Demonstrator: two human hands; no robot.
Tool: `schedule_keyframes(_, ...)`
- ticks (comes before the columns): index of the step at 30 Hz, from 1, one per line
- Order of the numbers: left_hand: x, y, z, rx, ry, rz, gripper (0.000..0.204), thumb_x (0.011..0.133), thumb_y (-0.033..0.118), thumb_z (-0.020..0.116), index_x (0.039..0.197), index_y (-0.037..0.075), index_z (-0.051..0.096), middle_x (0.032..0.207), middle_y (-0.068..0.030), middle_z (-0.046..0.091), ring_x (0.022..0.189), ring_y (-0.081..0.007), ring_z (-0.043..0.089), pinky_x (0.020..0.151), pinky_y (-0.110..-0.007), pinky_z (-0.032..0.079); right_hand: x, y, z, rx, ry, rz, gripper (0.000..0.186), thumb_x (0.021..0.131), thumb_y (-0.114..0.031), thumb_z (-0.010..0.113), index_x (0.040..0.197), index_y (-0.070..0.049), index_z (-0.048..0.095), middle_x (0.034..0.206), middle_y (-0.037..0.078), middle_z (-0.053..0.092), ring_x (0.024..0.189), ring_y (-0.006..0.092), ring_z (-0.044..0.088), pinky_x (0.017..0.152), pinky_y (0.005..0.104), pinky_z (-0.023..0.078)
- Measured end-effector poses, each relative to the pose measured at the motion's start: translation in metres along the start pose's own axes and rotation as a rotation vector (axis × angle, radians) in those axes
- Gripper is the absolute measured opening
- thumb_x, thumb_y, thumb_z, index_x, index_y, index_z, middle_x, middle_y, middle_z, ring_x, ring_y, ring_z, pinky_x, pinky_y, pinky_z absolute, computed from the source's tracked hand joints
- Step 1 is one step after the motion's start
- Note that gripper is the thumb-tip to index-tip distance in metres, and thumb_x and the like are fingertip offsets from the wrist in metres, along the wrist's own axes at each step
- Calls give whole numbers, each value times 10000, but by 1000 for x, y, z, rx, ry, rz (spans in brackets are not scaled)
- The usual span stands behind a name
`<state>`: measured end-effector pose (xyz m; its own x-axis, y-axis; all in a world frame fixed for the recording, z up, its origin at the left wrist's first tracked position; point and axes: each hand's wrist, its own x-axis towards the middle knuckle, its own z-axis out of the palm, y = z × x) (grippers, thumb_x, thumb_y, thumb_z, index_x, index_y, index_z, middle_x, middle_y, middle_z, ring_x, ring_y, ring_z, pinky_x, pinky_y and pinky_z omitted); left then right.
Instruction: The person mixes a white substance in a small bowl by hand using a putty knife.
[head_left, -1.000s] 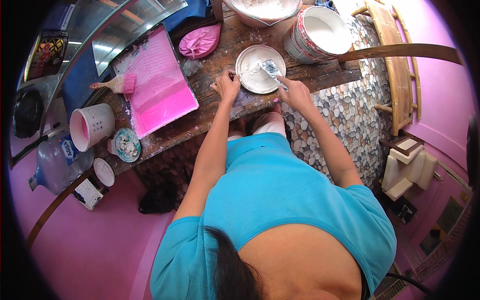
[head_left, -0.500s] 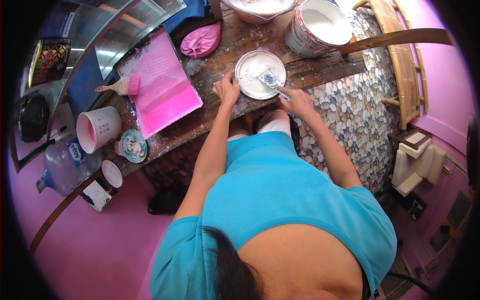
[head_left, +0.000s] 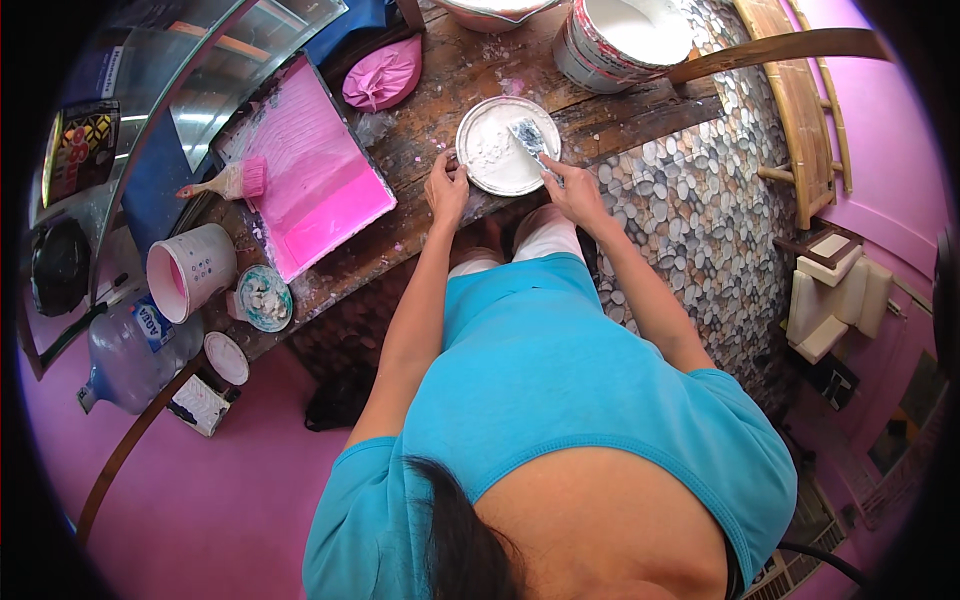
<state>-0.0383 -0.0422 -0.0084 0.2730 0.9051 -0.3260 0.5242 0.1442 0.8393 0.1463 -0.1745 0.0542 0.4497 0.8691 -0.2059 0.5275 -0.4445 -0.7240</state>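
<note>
A round white bucket lid lies at the table's near edge, holding white paste with a lumpy heap on its left half. My left hand grips the left rim of the lid, thumb and fingers against it. Closed around a handle, my right hand holds a putty knife. Its smeared blade rests over the right part of the paste, pointing up and left. Part of the handle is hidden by my fingers.
Left of the lid are a paint tray with pink paint, a paintbrush across its edge, a white tub and a small dish. A large bucket stands behind right. A pink bundle sits at the back.
The putty knife has moved up the lid, its blade now steeper and nearer the back rim. Scraped paste now lies heaped on the left. My left hand still grips the rim.
</note>
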Motion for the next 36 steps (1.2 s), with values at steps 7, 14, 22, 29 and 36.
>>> schedule_keyframes(7,1,6,-2,-4,-28,-61,347,820,125,647,1160,70,605,931,-86,683,825,-184,646,771,-324,491,-32,19,42,-265,-54,-39,399,901,-177,560,1293,-106,565,698,254,610,675,410,626,647,491,483)
schedule_keyframes(14,6,-2,0,-60,-76,-72,337,828,98,645,1157,74,581,926,-67,657,823,-156,629,756,-303,478,-23,11,34,-239,-126,-26,408,907,-189,541,1310,-123,546,725,230,633,686,418,620,671,503,492)
schedule_keyframes(22,7,-8,3,-56,-40,-63,315,828,107,637,1135,84,572,877,-56,663,761,-178,651,705,-328,497,-33,2,-46,-236,-188,-88,375,883,-203,590,1256,-170,602,822,248,645,777,420,620,699,478,489)
schedule_keyframes(29,5,1,-1,-49,-64,-63,303,835,131,641,1124,66,577,909,-68,662,792,-171,640,728,-320,489,-42,10,-62,-13,-218,64,359,899,-202,594,1247,-118,607,1029,239,659,943,375,649,826,392,492)
schedule_keyframes(36,5,-2,-2,-42,-86,-69,321,837,153,651,1137,60,581,930,-67,660,807,-157,624,737,-305,483,-43,-2,-42,118,-300,56,383,912,-198,583,1284,-108,576,1040,218,666,885,305,651,820,367,485)
